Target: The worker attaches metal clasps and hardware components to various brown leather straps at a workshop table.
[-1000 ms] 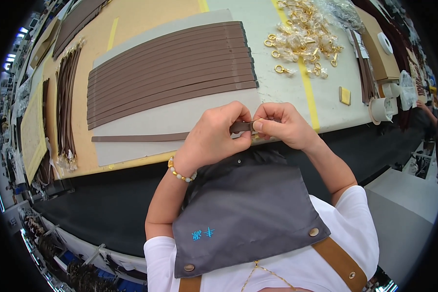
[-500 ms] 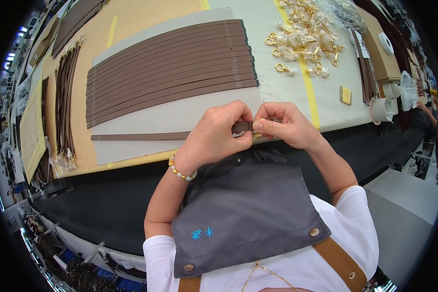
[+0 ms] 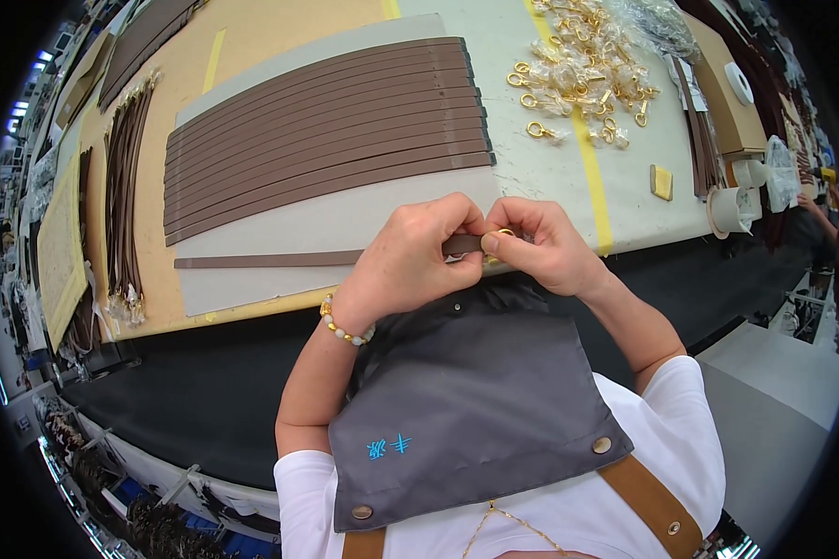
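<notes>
My left hand (image 3: 410, 256) pinches the near end of a long brown leather strap (image 3: 270, 260) that lies across a grey board (image 3: 345, 228). My right hand (image 3: 545, 244) grips a small gold clasp (image 3: 500, 235) at that same strap end. Both hands meet just above the table's front edge, over my grey apron (image 3: 475, 391). A row of several more brown straps (image 3: 326, 121) lies side by side farther back on the board.
A heap of gold clasps (image 3: 587, 65) in clear wrappers sits at the back right beside a yellow tape line (image 3: 592, 177). Finished straps with gold ends (image 3: 121, 196) lie at the left. White tape rolls (image 3: 732, 210) and a cardboard box (image 3: 727, 112) stand at the right.
My hands have stayed at the strap end with only small finger movements around the clasp. Nothing else has moved.
</notes>
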The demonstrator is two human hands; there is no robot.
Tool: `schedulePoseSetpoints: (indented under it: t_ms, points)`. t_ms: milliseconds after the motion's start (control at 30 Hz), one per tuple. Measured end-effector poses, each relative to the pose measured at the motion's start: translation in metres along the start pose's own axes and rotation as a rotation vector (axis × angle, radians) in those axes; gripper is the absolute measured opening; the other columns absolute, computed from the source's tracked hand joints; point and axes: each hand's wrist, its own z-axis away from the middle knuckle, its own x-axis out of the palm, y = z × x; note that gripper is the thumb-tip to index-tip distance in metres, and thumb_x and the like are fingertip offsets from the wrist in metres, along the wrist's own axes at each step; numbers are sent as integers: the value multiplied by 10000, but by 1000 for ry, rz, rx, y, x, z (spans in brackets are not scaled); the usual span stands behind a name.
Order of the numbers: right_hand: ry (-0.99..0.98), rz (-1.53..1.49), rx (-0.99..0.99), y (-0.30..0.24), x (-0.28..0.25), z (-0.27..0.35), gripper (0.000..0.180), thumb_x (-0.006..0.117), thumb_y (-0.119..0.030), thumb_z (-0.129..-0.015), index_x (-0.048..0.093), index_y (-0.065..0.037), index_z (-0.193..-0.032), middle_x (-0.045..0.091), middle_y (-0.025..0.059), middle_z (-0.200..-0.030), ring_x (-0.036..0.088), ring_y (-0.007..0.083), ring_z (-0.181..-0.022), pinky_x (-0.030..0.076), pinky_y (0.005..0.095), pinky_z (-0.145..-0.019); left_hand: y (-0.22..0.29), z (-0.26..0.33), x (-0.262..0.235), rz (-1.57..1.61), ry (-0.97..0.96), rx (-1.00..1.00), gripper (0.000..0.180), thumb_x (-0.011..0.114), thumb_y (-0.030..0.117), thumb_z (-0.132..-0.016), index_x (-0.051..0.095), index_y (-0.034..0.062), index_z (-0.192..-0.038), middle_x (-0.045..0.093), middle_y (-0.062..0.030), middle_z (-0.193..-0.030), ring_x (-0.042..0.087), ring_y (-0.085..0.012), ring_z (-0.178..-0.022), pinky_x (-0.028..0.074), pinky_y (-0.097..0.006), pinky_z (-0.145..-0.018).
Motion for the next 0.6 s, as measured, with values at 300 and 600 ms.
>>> schedulePoseSetpoints:
  t_ms: [300,600]
  points:
    - [104,12,-84,13,18,-2,94,609,-82,-929,598,-21,-859,541,-66,-774,447,18,-734,383,223,-626,1,5,-6,243,-111,-106,330,616,-82,-779,585,-14,-1101,658,-30,-920,596,-45,-838,482,-190,-716]
    - [-176,-261,61,17,1,-8,221,680,-248,-1015,609,-59,-926,594,-48,-838,525,38,-757,442,225,-671,-3,11,-2,404,12,29,371,529,-61,-744,572,-1,-1108,607,-51,-835,562,-83,-713,498,-249,-665]
